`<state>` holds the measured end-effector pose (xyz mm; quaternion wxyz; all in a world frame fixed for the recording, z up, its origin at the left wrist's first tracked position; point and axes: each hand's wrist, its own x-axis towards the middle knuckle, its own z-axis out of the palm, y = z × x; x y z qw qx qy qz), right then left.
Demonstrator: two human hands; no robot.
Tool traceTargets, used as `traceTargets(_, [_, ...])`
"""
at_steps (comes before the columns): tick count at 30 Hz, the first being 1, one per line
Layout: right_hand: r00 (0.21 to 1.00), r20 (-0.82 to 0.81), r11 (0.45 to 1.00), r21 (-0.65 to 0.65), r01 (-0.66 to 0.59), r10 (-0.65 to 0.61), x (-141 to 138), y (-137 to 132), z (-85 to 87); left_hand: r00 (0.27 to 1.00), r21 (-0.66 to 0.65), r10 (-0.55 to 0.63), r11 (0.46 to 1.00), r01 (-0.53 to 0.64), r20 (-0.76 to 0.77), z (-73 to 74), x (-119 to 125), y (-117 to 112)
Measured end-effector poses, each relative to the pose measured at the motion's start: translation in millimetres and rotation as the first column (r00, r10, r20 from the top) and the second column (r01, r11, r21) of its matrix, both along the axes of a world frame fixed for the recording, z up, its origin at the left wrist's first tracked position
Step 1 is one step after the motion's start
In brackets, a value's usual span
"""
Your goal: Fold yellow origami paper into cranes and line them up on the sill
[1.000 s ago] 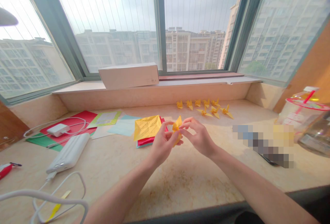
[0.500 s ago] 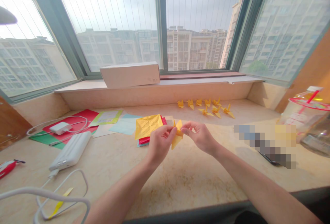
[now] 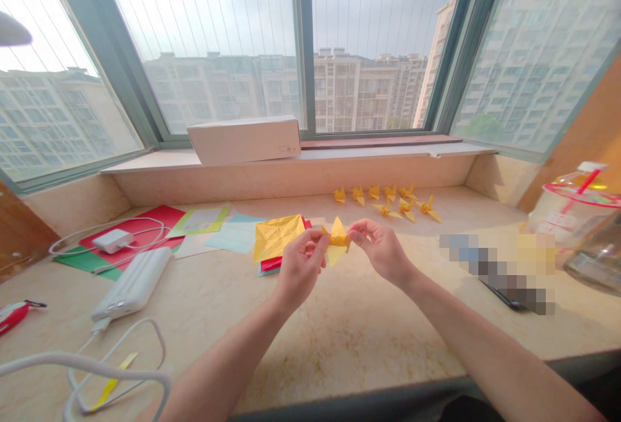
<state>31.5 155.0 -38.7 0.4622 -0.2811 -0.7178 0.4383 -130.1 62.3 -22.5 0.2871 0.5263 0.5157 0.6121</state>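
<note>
Both my hands hold a small folded yellow paper crane (image 3: pixel 336 241) above the stone counter (image 3: pixel 339 325). My left hand (image 3: pixel 297 268) pinches its left end and my right hand (image 3: pixel 381 250) pinches its right end, so the paper is stretched between them. Just behind my left hand lies a creased yellow sheet (image 3: pixel 277 235) on top of a stack of coloured paper (image 3: pixel 274 263). Several finished yellow cranes (image 3: pixel 388 200) stand in a row farther back on the counter.
A white power bank (image 3: pixel 132 283) with cables, a white charger (image 3: pixel 113 240) on red and green sheets (image 3: pixel 145 224), and a red object (image 3: pixel 14 314) lie at the left. A white box (image 3: pixel 245 139) rests on the sill. A plastic cup with a red straw (image 3: pixel 567 215) stands at the right.
My hands have drawn slightly apart and the yellow crane has spread open between them. It was held more upright and closer together before.
</note>
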Motion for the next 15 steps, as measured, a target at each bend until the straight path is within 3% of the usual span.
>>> traceTargets(9, [0.999,-0.03,1.0,0.001,0.016,-0.016,0.7,2.6,-0.6,0.991,0.122,-0.101,0.986,0.111,-0.086,-3.2,-3.9,-2.1])
traceTargets(15, [0.999,-0.029,0.998,0.067,-0.02,0.022,6.5,-2.5,7.2,0.963,0.185,-0.029,0.979,0.081,-0.268,-6.2,-8.4,-0.6])
